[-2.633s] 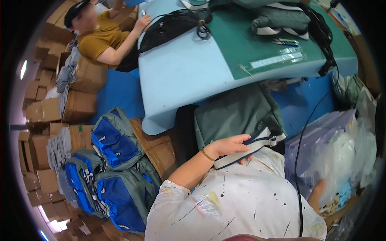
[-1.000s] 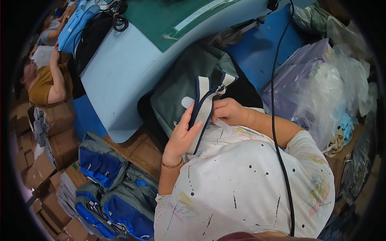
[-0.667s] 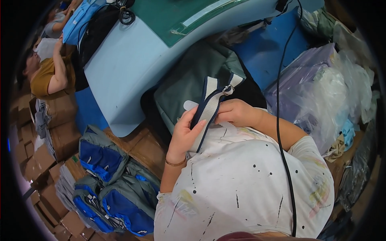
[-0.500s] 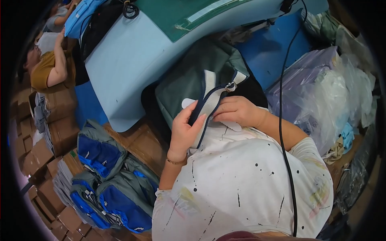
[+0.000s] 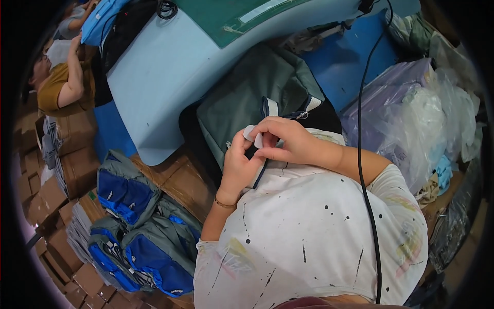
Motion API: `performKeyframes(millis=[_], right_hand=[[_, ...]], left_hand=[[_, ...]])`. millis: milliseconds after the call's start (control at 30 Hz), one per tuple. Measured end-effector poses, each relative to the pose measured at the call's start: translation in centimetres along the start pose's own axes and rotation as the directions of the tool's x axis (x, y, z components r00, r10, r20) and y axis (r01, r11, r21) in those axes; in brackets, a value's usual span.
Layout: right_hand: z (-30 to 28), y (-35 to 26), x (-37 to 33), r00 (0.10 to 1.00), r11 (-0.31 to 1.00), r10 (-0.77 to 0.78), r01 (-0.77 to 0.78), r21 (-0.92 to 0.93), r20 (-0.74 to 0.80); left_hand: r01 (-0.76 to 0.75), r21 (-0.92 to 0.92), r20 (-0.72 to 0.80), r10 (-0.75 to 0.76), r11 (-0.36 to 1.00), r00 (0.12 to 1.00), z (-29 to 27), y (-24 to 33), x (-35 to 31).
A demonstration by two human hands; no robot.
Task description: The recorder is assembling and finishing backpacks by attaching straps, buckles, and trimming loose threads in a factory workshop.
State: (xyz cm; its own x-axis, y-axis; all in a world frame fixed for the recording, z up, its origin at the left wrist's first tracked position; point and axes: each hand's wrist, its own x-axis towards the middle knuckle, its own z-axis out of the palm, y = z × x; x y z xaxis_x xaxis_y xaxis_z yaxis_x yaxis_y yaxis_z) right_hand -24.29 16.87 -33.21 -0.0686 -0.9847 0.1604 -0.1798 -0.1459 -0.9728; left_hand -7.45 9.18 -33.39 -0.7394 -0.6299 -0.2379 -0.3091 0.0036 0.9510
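On my lap rests a grey-green fabric bag [image 5: 231,98] with a white strap [image 5: 271,106] edged in navy. A metal buckle [image 5: 302,115] on the strap lies beyond my right hand. My left hand [image 5: 237,167] is closed round the strap and one end of a small white strip with rounded ends [image 5: 250,133]. From the right, my right hand [image 5: 293,139] is closed on the same strip, fingers and thumb curled in. The strip is bent up around the strap between both hands. Fingers hide much of the strip and the strap under it.
A light blue table [image 5: 159,103] with a green mat [image 5: 206,15] curves in front. Grey-and-blue backpacks [image 5: 154,257] are piled at left, cardboard boxes [image 5: 46,206] beyond. Plastic-wrapped goods [image 5: 401,113] lie at right. A black cable [image 5: 363,154] hangs down; a co-worker [image 5: 64,87] is at far left.
My right hand has moved left and up to meet my left hand. The white strip, spread flat behind the strap before, is now folded up around it. The strap's upper part has dropped.
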Motion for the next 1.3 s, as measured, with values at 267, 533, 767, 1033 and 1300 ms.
performKeyframes(millis=[267,533,767,1033,1300], right_hand=[[0.6,0.2,-0.1,0.993,0.999,0.05,-0.048,0.021,-0.106],[0.6,0.4,-0.2,0.997,0.999,0.023,-0.026,-0.041,-0.071],[0.4,-0.1,-0.3,0.997,0.991,0.067,-0.072,-0.113,-0.05],[0.4,-0.2,-0.6,0.994,0.983,0.069,-0.083,-0.166,-0.088],[0.4,0.0,-0.9,0.995,0.982,0.012,-0.031,-0.189,-0.102]], left_hand=[[-0.06,0.173,-0.005,0.062,0.983,0.998,0.3,1.0,0.1],[-0.089,0.331,-0.022,0.102,0.939,0.995,0.8,1.0,-0.1],[-0.105,0.447,0.0,0.117,0.888,0.993,0.9,0.9,-0.5],[-0.116,0.435,0.029,0.114,0.893,0.993,1.1,1.0,-0.3],[-0.12,0.43,0.03,0.119,0.895,0.992,1.1,1.1,-0.3]])
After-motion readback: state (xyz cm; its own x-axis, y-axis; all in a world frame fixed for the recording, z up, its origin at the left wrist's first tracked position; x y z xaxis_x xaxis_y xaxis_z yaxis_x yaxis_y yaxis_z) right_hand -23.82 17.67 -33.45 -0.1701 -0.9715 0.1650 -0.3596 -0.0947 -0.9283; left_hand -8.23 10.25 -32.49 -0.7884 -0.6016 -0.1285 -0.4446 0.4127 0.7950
